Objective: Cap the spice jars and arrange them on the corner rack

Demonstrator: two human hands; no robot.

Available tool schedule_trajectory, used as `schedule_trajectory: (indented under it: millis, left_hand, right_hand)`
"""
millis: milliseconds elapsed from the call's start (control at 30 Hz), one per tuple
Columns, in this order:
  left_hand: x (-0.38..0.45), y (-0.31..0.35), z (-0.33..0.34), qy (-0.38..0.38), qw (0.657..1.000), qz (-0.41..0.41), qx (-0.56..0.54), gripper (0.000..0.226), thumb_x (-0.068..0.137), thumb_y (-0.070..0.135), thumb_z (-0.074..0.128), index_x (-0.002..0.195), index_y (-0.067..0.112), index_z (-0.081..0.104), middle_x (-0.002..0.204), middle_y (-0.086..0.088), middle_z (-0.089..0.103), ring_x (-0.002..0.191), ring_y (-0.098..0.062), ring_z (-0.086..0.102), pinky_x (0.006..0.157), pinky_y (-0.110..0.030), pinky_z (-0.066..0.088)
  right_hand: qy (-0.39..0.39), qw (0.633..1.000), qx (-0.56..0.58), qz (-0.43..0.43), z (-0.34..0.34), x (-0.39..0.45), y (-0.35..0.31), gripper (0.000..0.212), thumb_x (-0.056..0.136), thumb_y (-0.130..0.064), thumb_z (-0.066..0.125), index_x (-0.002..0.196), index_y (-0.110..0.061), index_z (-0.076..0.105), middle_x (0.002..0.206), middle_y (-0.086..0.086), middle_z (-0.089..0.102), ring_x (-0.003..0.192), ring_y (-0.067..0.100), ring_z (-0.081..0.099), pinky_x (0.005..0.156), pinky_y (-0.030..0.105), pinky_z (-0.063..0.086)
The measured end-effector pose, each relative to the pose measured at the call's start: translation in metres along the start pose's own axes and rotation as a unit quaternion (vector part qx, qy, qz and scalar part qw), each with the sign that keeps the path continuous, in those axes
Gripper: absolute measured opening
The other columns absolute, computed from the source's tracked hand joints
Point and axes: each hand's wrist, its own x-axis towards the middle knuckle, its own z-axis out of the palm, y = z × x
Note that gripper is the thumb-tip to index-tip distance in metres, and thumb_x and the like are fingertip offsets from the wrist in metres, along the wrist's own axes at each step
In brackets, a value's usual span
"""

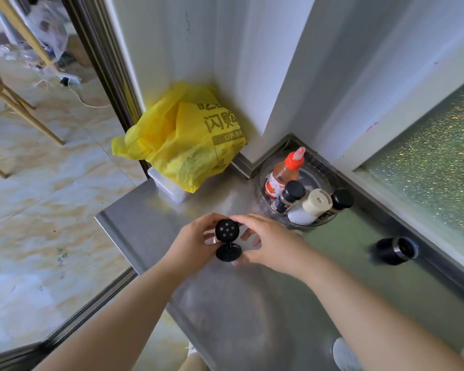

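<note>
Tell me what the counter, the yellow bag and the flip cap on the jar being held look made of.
Counter: probably brushed stainless steel, grey with dull reflections. Yellow bag: thin plastic film, crinkled and slightly translucent. Flip cap: likely moulded black plastic, matte, with shaker holes.

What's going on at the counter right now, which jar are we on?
A person holds a spice jar with both hands over the steel counter. The left hand grips its body; the right hand is at its flip cap, which hangs open, exposing the shaker holes. Four bottles already stand on the corner rack. Another black jar lies on its side to the right, not yet racked.
</note>
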Motion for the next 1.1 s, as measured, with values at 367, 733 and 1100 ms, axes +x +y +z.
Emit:
schedule_trajectory:
  millis: [367,733,1100]
  left_hand:
    - [-0.014,-0.002,0.013,0.002,1.000,-0.021,-0.004,0.036,0.067,0.013,0.079,0.095,0.029,0.062,0.096,0.018,0.067,0.094,0.001,0.062,0.082,-0.009,0.046]
    - [-0.018,0.026,0.027,-0.003,0.998,-0.004,0.056,0.038,0.064,0.016,0.080,0.089,0.038,0.062,0.093,0.011,0.070,0.091,0.001,0.061,0.079,-0.013,0.044]
    - [-0.016,0.139,0.103,-0.174,0.978,0.113,0.035,0.043,0.062,0.010,0.081,0.096,0.026,0.060,0.092,0.006,0.070,0.084,-0.005,0.064,0.080,-0.020,0.050]
  right_hand:
    - [0.129,0.976,0.119,0.128,0.014,0.002,-0.001,0.016,0.079,-0.037,0.068,0.091,-0.026,0.068,0.091,-0.011,0.068,0.077,0.005,0.059,0.061,0.015,0.040]
    - [0.150,0.963,0.171,0.146,0.001,-0.017,-0.016,0.008,0.085,-0.027,0.059,0.091,-0.022,0.061,0.080,-0.007,0.065,0.052,0.012,0.065,0.067,0.034,0.058]
    - [0.183,0.979,-0.082,0.045,-0.102,-0.176,-0.005,0.053,0.072,-0.021,0.076,0.120,-0.031,0.058,0.098,-0.027,0.048,0.081,-0.016,0.048,0.076,0.000,0.036]
